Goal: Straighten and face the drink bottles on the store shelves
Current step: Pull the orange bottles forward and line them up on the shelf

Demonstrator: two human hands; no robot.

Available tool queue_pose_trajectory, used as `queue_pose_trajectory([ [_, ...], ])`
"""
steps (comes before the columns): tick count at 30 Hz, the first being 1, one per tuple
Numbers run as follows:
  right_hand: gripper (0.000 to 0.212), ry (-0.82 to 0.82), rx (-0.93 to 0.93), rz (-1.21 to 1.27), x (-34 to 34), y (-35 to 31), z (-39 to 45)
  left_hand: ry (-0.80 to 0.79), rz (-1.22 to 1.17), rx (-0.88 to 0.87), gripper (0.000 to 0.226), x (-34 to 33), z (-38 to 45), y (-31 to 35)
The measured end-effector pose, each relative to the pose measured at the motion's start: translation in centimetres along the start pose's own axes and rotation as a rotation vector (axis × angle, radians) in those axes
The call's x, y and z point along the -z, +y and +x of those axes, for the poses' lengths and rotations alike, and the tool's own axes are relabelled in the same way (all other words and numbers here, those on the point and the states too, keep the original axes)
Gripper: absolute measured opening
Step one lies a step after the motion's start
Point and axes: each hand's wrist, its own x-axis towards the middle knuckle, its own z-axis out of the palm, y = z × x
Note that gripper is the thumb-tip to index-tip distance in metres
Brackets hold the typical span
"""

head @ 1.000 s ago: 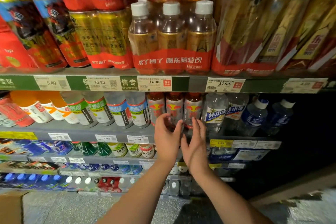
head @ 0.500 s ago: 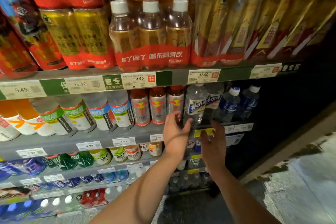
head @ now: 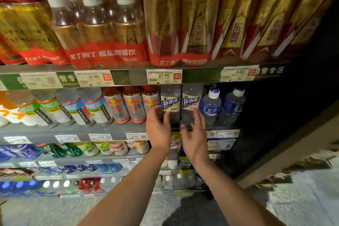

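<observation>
Hands are both spread and hold nothing: your left hand (head: pixel 158 130) and right hand (head: pixel 195 138) reach to the two clear bottles with blue labels (head: pixel 170 103), which stand on the second shelf (head: pixel 73 130) between the red-capped bottles (head: pixel 134 104) and the blue bottles (head: pixel 210 106). If you push too fast, a bottle may tip onto its neighbours, because they stand very close.

- Two clear bottles (head: pixel 170 103) (head: pixel 190 103) side by side on second shelf (head: pixel 73 130).
- Capped bottles (head: pixel 211 105) at their 3 o'clock.
- Multipacks (head: pixel 102 31) on shelf above, 12 o'clock.
- Left hand (head: pixel 158 130) and right hand (head: pixel 195 137) in front of the pair.
</observation>
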Motion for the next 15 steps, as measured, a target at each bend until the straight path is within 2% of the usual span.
queue_pose_trajectory([
  [9, 0.070, -0.059, 0.029, -0.114, 0.9, -0.5, 0.3, 0.021, 0.029, 0.031, 0.012, -2.0, -2.3, 1.4],
  [12, 0.062, -0.077, 0.027, -0.022, 1.6, -0.5, 0.2, -0.029, 0.015, 0.044, 0.011, -2.5, -2.6, 1.6],
  [15, 0.042, 0.020, 0.044, 0.070, 3.6, 0.6, -0.5, -0.074, -0.036, 0.014, 0.011, -3.2, -3.5, 2.0],
])
